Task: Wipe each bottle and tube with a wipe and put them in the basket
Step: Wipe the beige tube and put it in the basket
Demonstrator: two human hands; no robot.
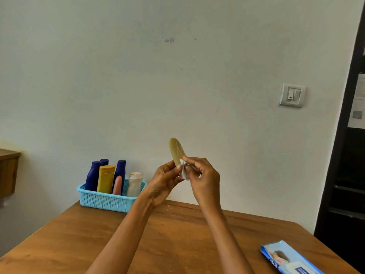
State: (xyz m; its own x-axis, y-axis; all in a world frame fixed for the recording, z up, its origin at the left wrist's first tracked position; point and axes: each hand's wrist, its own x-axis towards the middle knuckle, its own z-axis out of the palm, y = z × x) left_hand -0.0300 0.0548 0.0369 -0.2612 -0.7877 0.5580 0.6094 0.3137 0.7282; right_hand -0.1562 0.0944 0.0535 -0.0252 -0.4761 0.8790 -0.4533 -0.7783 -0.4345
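While your left hand (165,177) grips the lower end of the tan tube (176,150), it stands upright above the tabletop (177,244). Your right hand (203,178) fingers (190,161) pinch the wipe (184,172) against the tube's side, right of the basket (107,200).

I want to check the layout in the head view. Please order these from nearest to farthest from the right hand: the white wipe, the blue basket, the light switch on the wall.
1. White wipe: pinched in the right hand itself.
2. Blue basket: to the left, on the table.
3. Light switch: up to the right, on the wall behind.
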